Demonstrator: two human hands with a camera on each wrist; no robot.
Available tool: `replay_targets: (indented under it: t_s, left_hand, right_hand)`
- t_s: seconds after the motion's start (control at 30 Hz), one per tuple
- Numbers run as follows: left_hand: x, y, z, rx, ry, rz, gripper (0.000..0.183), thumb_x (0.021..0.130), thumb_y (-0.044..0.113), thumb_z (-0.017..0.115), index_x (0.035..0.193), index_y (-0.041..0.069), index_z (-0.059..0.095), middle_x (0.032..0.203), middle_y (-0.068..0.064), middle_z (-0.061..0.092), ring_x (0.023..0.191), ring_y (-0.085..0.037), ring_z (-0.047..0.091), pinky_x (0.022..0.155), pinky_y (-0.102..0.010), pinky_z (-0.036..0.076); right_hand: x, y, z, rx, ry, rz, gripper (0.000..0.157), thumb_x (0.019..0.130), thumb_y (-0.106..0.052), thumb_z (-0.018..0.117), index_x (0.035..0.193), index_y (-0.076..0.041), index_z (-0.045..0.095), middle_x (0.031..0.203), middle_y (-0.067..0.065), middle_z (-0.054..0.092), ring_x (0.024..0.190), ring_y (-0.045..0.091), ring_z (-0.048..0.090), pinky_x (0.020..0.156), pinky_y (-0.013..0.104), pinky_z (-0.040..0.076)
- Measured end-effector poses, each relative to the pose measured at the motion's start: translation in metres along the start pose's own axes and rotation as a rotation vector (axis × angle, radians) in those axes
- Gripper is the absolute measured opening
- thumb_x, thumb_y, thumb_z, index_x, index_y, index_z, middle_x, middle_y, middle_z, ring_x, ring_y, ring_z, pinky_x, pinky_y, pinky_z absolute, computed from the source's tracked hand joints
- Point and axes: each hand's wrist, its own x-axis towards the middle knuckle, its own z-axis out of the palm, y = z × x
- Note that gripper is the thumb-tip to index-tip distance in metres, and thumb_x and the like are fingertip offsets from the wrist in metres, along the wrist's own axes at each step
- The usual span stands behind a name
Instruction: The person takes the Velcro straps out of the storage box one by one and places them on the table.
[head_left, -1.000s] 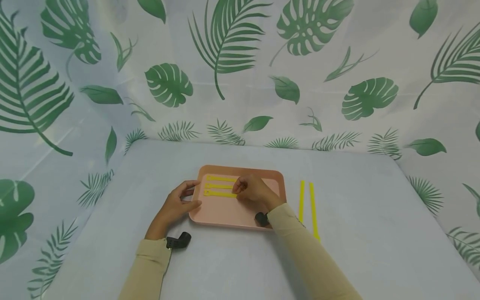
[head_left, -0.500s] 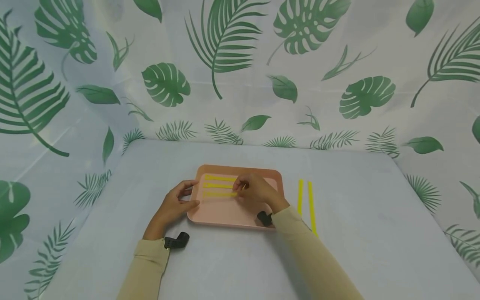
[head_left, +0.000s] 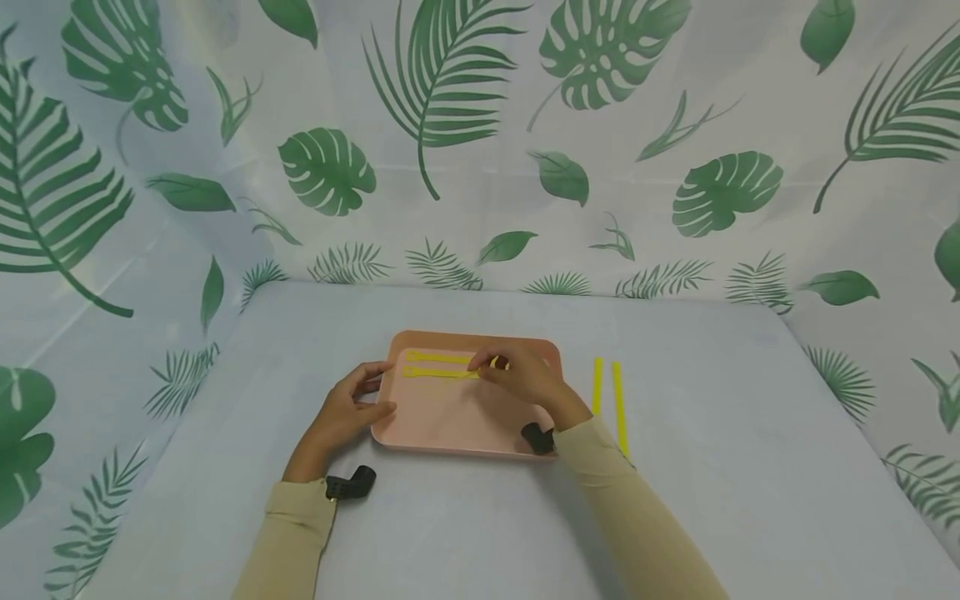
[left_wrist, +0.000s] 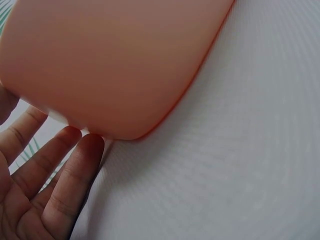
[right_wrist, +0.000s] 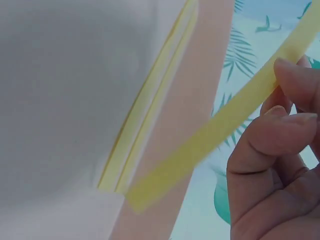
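Note:
My right hand (head_left: 521, 377) is over the pink tray (head_left: 450, 423), pinching a flat yellow strip (right_wrist: 202, 137) between thumb and fingertips. In the right wrist view this strip slants across the tray's rim, its free end hanging beyond the grip. Two more yellow strips (right_wrist: 132, 122) lie side by side in the tray there. The head view shows two yellow strips (head_left: 435, 372) left of the right hand, which hides their right ends. My left hand (head_left: 348, 412) rests at the tray's left edge, its fingers (left_wrist: 70, 170) fairly straight and touching the rim.
To the right of the tray, two long yellow strips (head_left: 619, 404) lie on the white tabletop (head_left: 720, 433), partly covered by the right sleeve (head_left: 626, 500). A leaf-patterned cloth (head_left: 465, 183) stands behind and at both sides.
The nearest of the three strips in the tray has left its spot, lifted by the right hand. That hand has shifted slightly right; the left hand stays on the rim.

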Motion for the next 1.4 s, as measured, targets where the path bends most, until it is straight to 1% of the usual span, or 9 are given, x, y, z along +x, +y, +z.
replay_targets:
  t_s: [0.07, 0.17, 0.3, 0.57, 0.77, 0.97, 1.13, 1.23, 1.4]
  left_hand:
    - [0.000, 0.000, -0.001, -0.004, -0.002, 0.002, 0.067, 0.094, 0.007, 0.081, 0.154, 0.002, 0.053, 0.156, -0.026, 0.055, 0.141, -0.046, 0.055, 0.104, -0.050, 0.058]
    - [-0.001, 0.001, -0.001, -0.015, -0.006, 0.010, 0.067, 0.094, 0.007, 0.081, 0.155, 0.001, 0.053, 0.156, -0.026, 0.054, 0.141, -0.046, 0.055, 0.104, -0.050, 0.057]
    - [-0.001, 0.002, -0.001, -0.019, -0.004, 0.007, 0.067, 0.094, 0.007, 0.081, 0.154, 0.002, 0.053, 0.156, -0.026, 0.054, 0.142, -0.046, 0.055, 0.105, -0.050, 0.057]
    - [-0.001, 0.001, -0.001, -0.009, -0.004, 0.022, 0.065, 0.094, 0.006, 0.079, 0.153, 0.001, 0.054, 0.156, -0.027, 0.054, 0.141, -0.047, 0.055, 0.104, -0.047, 0.057]
    - [-0.001, 0.001, -0.001, -0.010, -0.007, 0.030, 0.065, 0.094, 0.006, 0.079, 0.153, 0.000, 0.054, 0.155, -0.027, 0.055, 0.141, -0.046, 0.055, 0.103, -0.044, 0.057]
    - [0.000, -0.003, 0.000, 0.012, -0.003, 0.011, 0.066, 0.094, 0.008, 0.080, 0.154, 0.002, 0.053, 0.156, -0.025, 0.055, 0.142, -0.045, 0.055, 0.104, -0.045, 0.057]
    - [0.000, -0.003, 0.002, 0.018, 0.006, -0.009, 0.067, 0.092, 0.007, 0.081, 0.154, 0.004, 0.055, 0.156, -0.023, 0.056, 0.141, -0.043, 0.056, 0.102, -0.041, 0.057]
    - [0.000, -0.002, 0.002, 0.022, 0.005, -0.011, 0.067, 0.092, 0.008, 0.081, 0.154, 0.004, 0.054, 0.155, -0.023, 0.056, 0.141, -0.043, 0.055, 0.102, -0.041, 0.057]
    - [0.000, -0.001, 0.003, 0.032, 0.014, -0.020, 0.068, 0.092, 0.010, 0.082, 0.154, 0.005, 0.055, 0.155, -0.023, 0.056, 0.141, -0.043, 0.055, 0.103, -0.044, 0.057]
  right_hand:
    - [0.000, 0.001, -0.001, 0.013, 0.005, -0.031, 0.010, 0.099, 0.007, 0.069, 0.102, 0.003, 0.077, 0.104, 0.013, 0.077, 0.094, 0.020, 0.062, 0.087, 0.033, 0.051]
    - [-0.002, 0.002, -0.003, 0.049, 0.007, -0.038, 0.008, 0.099, 0.008, 0.068, 0.102, 0.004, 0.076, 0.103, 0.015, 0.074, 0.090, 0.020, 0.060, 0.076, 0.029, 0.052]
    - [-0.007, 0.000, -0.008, 0.084, 0.018, 0.018, 0.008, 0.101, 0.005, 0.068, 0.103, 0.002, 0.075, 0.100, 0.012, 0.070, 0.084, 0.020, 0.060, 0.061, 0.028, 0.054]
    - [-0.015, -0.003, -0.016, 0.190, 0.059, 0.046, 0.014, 0.104, 0.007, 0.060, 0.110, 0.006, 0.071, 0.107, 0.017, 0.070, 0.091, 0.031, 0.066, 0.076, 0.036, 0.065]
    - [-0.020, 0.001, -0.019, 0.265, 0.104, 0.060, 0.017, 0.105, 0.006, 0.058, 0.118, 0.010, 0.069, 0.118, 0.022, 0.070, 0.094, 0.023, 0.067, 0.080, 0.032, 0.063]
    - [-0.024, 0.005, -0.025, 0.375, 0.130, 0.071, 0.023, 0.106, 0.003, 0.056, 0.121, 0.017, 0.066, 0.111, 0.017, 0.070, 0.094, 0.023, 0.067, 0.083, 0.033, 0.064]
    - [-0.029, 0.007, -0.032, 0.410, 0.160, 0.072, 0.021, 0.105, 0.004, 0.064, 0.119, 0.019, 0.066, 0.111, 0.026, 0.072, 0.089, 0.013, 0.072, 0.082, 0.032, 0.065]
    - [-0.032, 0.007, -0.036, 0.412, 0.180, 0.078, 0.020, 0.102, 0.006, 0.067, 0.116, 0.019, 0.066, 0.106, 0.023, 0.073, 0.085, 0.011, 0.072, 0.079, 0.030, 0.064]
    - [-0.039, 0.009, -0.042, 0.409, 0.201, 0.074, 0.020, 0.101, 0.006, 0.067, 0.118, 0.017, 0.065, 0.101, 0.008, 0.071, 0.084, 0.011, 0.071, 0.078, 0.030, 0.064]
